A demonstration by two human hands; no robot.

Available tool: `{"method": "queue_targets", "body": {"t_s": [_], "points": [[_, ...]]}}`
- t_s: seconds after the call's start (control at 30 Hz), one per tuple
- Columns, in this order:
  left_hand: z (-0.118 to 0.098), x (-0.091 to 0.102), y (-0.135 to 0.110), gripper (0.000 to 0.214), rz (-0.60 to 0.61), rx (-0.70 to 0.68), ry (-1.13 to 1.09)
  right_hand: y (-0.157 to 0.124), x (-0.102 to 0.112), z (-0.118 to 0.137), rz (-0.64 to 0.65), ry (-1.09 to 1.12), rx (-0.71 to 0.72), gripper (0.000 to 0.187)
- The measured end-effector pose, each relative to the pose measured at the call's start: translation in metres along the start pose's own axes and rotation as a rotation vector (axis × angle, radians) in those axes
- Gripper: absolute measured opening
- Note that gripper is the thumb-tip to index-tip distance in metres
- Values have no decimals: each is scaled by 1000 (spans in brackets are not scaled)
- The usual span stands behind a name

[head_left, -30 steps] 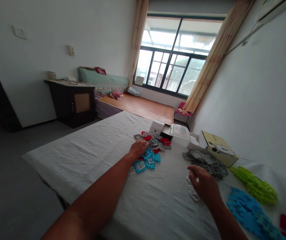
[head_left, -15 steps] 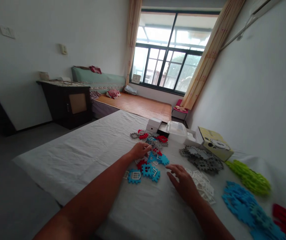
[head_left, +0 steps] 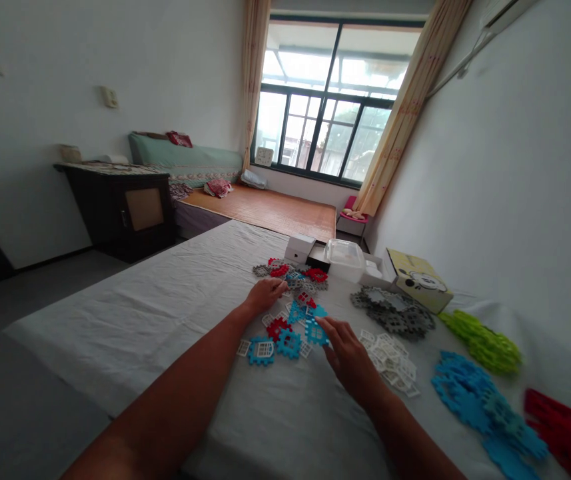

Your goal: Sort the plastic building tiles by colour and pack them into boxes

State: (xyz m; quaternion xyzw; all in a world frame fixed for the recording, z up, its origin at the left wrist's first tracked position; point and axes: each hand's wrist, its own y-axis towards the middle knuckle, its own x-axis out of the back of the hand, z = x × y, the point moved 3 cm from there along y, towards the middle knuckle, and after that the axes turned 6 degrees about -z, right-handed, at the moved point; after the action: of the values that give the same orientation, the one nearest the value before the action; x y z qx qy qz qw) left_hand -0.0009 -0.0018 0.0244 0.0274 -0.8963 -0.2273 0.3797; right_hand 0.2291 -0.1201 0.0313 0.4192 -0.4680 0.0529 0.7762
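Note:
My right hand (head_left: 349, 350) grips the edge of a blue gear-edged building piece (head_left: 316, 331) that has a window-like grid in its middle. My left hand (head_left: 266, 295) is at the left side of a mixed pile, its fingers curled together; whether anything is between the fingertips is hidden. Below it lie a red building piece (head_left: 278, 329), another blue building piece (head_left: 289, 343) and a blue building piece with a white window frame (head_left: 261, 351). Grey building pieces (head_left: 261, 271) and red ones lie beyond my left hand.
Right of my right hand lies a heap of white window frames (head_left: 390, 360). Around it are piles of grey pieces (head_left: 395, 312), green pieces (head_left: 482, 343), blue pieces (head_left: 470, 400) and red pieces (head_left: 560, 427). A clear plastic box (head_left: 344, 260) and a yellow box (head_left: 418, 280) stand behind.
My right hand has moved in to the blue piece and taken hold of it, shifting it up and away from the blue piece beside it. The whole view has swung slightly right.

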Motion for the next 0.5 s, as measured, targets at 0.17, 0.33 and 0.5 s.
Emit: {"method": "queue_targets", "body": {"t_s": [0.17, 0.33, 0.5], "points": [[2, 1, 0, 43, 4, -5, 9, 1, 18, -16, -98, -121, -134, 46], [7, 2, 1, 42, 2, 11, 22, -5, 45, -67, -185, -221, -408, 44], [7, 2, 2, 42, 21, 35, 48, -22, 89, -111, -173, -297, -590, 48]]}}
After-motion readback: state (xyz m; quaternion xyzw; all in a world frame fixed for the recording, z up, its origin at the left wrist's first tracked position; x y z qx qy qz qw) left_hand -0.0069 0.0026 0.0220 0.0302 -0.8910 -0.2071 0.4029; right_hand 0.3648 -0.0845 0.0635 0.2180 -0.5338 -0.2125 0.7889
